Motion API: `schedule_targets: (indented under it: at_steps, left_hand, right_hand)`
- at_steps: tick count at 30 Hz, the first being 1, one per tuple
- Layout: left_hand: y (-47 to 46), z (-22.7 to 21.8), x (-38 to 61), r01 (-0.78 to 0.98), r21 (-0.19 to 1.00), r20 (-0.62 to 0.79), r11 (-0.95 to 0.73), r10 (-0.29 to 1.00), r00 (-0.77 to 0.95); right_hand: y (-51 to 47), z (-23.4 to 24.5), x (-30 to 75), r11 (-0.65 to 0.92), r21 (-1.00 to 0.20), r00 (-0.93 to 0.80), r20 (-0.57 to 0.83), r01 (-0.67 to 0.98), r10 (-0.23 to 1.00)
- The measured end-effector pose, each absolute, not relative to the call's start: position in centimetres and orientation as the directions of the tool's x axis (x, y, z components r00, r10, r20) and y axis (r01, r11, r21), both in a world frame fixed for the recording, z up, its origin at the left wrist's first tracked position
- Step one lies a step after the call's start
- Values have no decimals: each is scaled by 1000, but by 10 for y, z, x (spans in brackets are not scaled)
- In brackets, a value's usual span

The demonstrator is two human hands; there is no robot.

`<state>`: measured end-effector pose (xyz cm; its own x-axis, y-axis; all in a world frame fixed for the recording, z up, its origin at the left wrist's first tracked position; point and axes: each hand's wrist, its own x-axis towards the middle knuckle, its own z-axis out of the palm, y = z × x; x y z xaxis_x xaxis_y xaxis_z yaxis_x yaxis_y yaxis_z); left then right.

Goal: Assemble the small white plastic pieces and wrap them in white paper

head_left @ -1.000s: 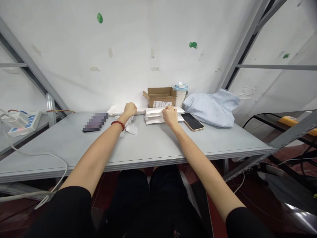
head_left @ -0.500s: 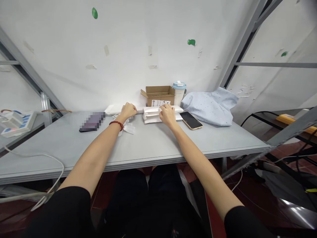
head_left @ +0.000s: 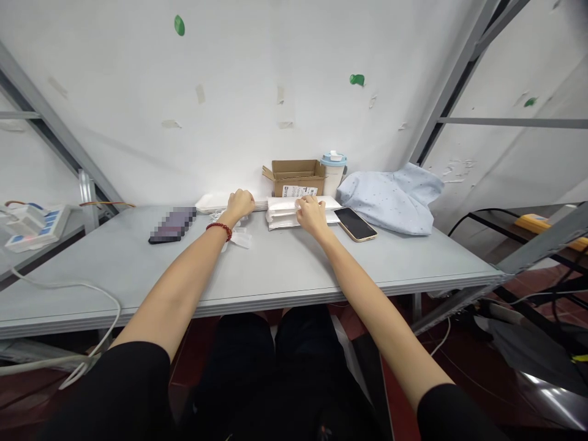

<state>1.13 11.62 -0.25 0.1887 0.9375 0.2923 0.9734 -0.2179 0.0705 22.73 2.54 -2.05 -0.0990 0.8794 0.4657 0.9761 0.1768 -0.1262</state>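
Both my arms reach far across the grey table (head_left: 285,269) towards the wall. My left hand (head_left: 239,203), with a red bead bracelet at the wrist, is curled into a fist beside a flat white tray (head_left: 209,202); what it holds is hidden. Small clear plastic bags (head_left: 239,237) lie just under that wrist. My right hand (head_left: 311,214) rests with bent fingers on a stack of white packets (head_left: 282,213), pinching the top one.
Behind the packets stand an open cardboard box (head_left: 296,176) and a white cup with a blue lid (head_left: 333,171). A phone (head_left: 355,223) lies face up right of my hand, next to a light blue cloth (head_left: 390,199). A dark blurred item (head_left: 172,225) and a power strip (head_left: 32,222) are left.
My right hand has slid slightly left along the top of the white packets. My left hand has stayed in its fist near the tray. The view shifted a little.
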Motion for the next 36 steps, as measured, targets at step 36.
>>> schedule_targets:
  at_steps: [36]
  left_hand:
    - [60,14,-2,976,37,595,-215,789,152]
  right_hand:
    - [26,-24,224,172,-88,-110,478,981,872]
